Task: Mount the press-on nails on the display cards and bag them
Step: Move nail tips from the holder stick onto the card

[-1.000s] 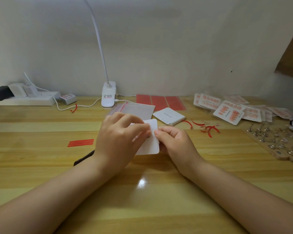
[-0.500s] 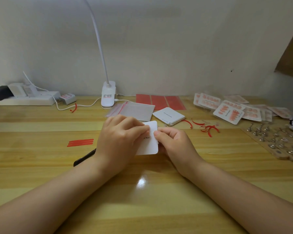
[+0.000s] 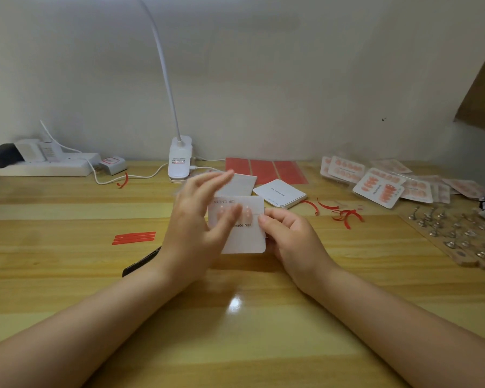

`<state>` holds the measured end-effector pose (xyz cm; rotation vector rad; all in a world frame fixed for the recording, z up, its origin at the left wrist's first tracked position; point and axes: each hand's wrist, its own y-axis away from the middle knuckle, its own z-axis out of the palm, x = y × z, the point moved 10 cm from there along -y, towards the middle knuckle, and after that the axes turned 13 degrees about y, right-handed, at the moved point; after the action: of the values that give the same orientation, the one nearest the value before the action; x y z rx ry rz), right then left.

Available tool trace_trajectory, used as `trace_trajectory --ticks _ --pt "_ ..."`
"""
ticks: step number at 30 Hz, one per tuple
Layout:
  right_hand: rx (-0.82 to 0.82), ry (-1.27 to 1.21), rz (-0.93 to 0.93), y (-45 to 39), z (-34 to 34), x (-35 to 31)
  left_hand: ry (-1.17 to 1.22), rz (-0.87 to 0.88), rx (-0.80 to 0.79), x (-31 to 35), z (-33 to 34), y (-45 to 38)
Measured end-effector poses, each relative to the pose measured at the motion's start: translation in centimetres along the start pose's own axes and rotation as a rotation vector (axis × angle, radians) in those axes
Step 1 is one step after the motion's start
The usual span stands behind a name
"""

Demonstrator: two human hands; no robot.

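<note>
A white display card printed "made Nail" lies mid-table with pink press-on nails on its upper left part. My right hand pinches its right edge with thumb and fingers. My left hand hovers over the card's left side, fingers straight and motion-blurred, holding nothing. A stack of blank white cards sits just behind. Bagged finished cards lie at the back right. A wooden board with nails on stands is at the right.
A clip lamp and a power strip stand at the back. Red adhesive sheets, clear bags, red strips, curled red backing scraps and a black tool lie around the hands.
My left hand has lifted off the card and opened its fingers, uncovering the mounted nails and the printing. My right hand keeps its pinch on the card's right edge.
</note>
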<state>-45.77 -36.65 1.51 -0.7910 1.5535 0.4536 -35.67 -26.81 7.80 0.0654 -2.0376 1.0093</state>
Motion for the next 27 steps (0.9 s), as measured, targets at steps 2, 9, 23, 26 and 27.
trace_trajectory --ticks 2,9,23,26,27 --pt "-0.018 0.014 -0.028 0.1 0.2 -0.3 0.252 -0.249 0.024 -2.2 0.1 0.0" --pt "0.032 0.117 -0.086 0.4 0.0 -1.3 0.57 -0.543 0.072 -5.2 0.8 0.3" --pt "0.085 -0.419 0.078 -1.0 -3.1 -2.5 0.581 -0.68 0.091 -5.4 0.7 0.4" --pt "0.09 -0.441 0.077 -1.1 -3.2 -2.7 0.532 -0.676 0.044 -5.0 1.2 0.8" --pt "0.091 -0.444 0.073 -1.1 -3.2 -2.8 0.517 -0.676 0.011 -4.8 1.5 1.0"
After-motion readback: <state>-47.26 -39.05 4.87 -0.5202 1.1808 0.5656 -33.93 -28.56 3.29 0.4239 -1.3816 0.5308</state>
